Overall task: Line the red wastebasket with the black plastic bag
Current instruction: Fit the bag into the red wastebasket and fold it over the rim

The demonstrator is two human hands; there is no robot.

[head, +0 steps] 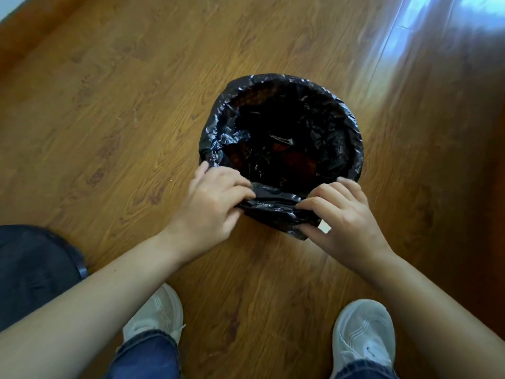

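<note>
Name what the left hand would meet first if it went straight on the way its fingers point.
Likely the right hand, facing it across the black plastic bag fold that the left hand also pinches; depth unclear.

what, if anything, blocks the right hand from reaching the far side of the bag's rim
Probably nothing, so yes: the right hand grips the bag's near fold, and only the open mouth lies between it and the far rim. It must let go first.

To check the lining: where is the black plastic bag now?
Head view, right of centre: the black plastic bag sits in the red wastebasket, folded over its rim; the left hand and right hand pinch its near edge.
</note>
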